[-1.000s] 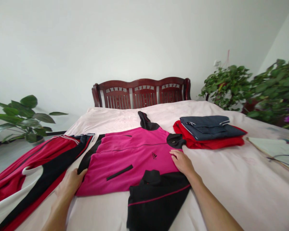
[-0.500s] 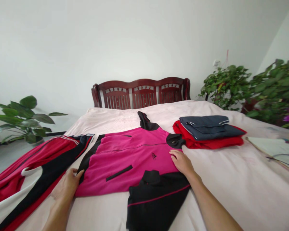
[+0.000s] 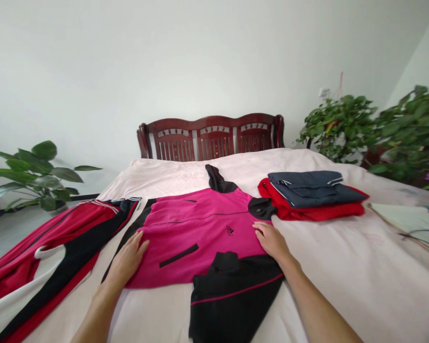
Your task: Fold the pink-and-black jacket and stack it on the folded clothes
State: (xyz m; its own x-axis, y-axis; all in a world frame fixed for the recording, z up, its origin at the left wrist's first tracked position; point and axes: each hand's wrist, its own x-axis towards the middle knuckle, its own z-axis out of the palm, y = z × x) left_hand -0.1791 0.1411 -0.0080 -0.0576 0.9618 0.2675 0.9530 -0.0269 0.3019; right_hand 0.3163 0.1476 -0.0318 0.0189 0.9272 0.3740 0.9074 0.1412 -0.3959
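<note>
A magenta jacket with black sleeves, collar and hem lies spread sideways, its collar toward the right. The near black sleeve is folded across toward me, and the far sleeve sticks up at the back. My left hand rests on the jacket near its black hem, fingers stretched out and holding nothing. By the near shoulder, beside the chest logo, my right hand lies on the fabric with its fingers apart.
Left of the jacket lie red, black and white clothes. Folded dark blue and red garments are stacked at right on the pale bedsheet. An open notebook lies farther right. Plants flank the bed, with a wooden headboard behind.
My left hand has let go of the jacket's black hem and moved right and up onto the magenta cloth. My right hand stays at the shoulder. The view has shifted slightly.
</note>
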